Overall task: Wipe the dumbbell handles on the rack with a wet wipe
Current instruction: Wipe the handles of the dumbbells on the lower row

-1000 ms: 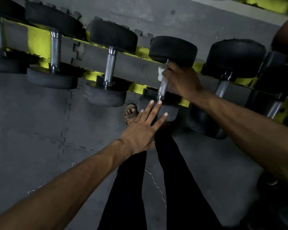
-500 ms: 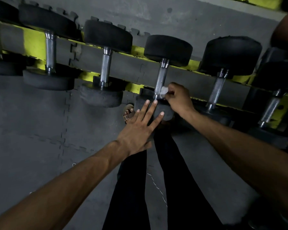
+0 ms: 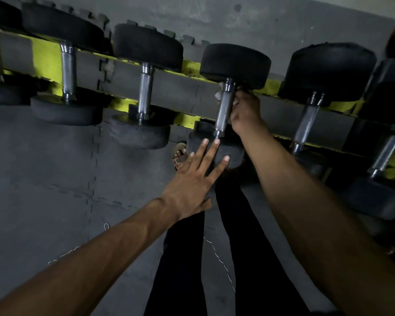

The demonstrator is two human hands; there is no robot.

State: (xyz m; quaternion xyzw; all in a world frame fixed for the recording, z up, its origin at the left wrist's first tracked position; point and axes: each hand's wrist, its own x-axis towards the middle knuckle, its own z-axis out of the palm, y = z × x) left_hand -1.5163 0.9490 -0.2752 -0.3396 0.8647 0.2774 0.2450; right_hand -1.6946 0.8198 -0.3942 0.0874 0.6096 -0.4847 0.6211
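Where the left hand (image 3: 189, 185) rests: flat, fingers splayed, on the near dumbbell head (image 3: 234, 156).
Right hand (image 3: 246, 110): clenched, wrapping the wet wipe (image 3: 217, 95) round the handle (image 3: 224, 110) top.

The rack (image 3: 47, 58) is carrying a row of dumbbells (image 3: 146, 49), lying side by side across it. Their black heads (image 3: 328, 69) are sitting at the two yellow rails (image 3: 187, 119), and the metal handles (image 3: 67, 71) are crossing the grey foam strip (image 3: 176, 87) between them. The rack is standing over grey puzzle floor mats (image 3: 43, 179).
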